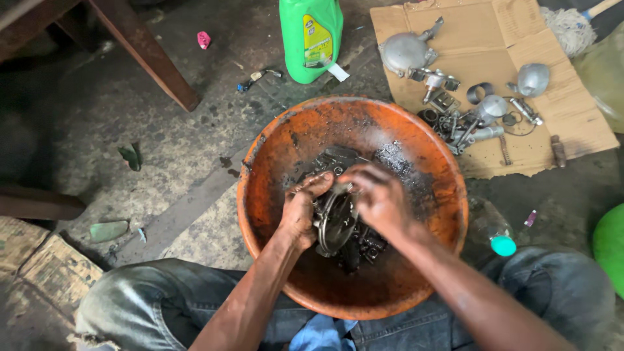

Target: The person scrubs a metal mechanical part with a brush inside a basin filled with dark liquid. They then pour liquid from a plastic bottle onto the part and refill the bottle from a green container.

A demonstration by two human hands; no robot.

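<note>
Greasy dark round metal part [336,224] sits between both hands, low in the orange plastic basin [273,156], so drips stay inside. Left hand [301,209] clamps its edge, right hand [379,198] wraps over it. Cleaned silver parts [455,104] rest far right on flattened cardboard [572,123], green jug [311,39] beyond, grimy concrete floor [162,143].

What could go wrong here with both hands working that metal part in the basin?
The metal part looks oily, so it may slip from the left hand and right hand. Small dark parts lying loose in the orange basin could get lost in the grime. The basin sits between the knees and might tip.
</note>
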